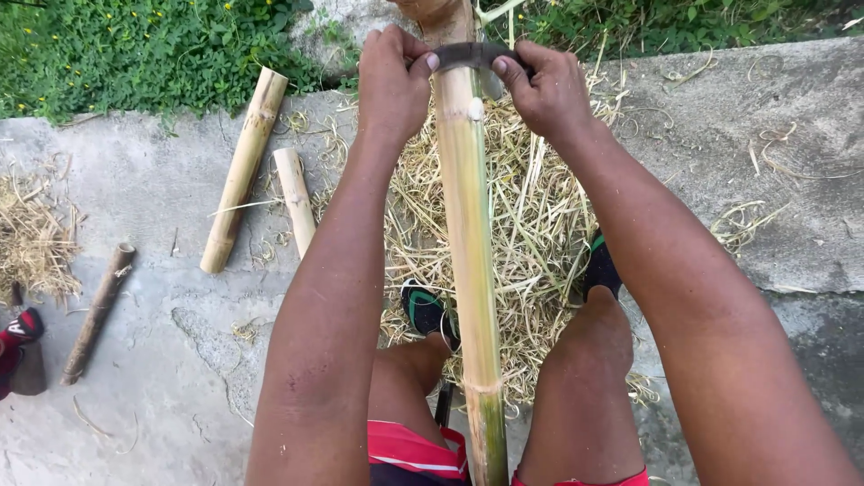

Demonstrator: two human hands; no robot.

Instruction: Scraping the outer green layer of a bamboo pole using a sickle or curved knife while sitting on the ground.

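A long yellow-green bamboo pole [470, 234] runs from between my knees up to the top of the view. Across it, near the top, lies a dark curved metal blade [470, 56]. My left hand [391, 81] grips the blade's left end and my right hand [544, 90] grips its right end, both arms stretched forward. The blade rests against the pole's skin just above a pale knot. A heap of straw-coloured bamboo shavings [531, 216] lies under the pole.
Two cut bamboo pieces [243, 171] [295, 200] lie on the concrete ground at the left, and a darker stick [97, 310] further left. My feet wear dark sandals [425, 310]. Green plants [135, 49] border the concrete at the top.
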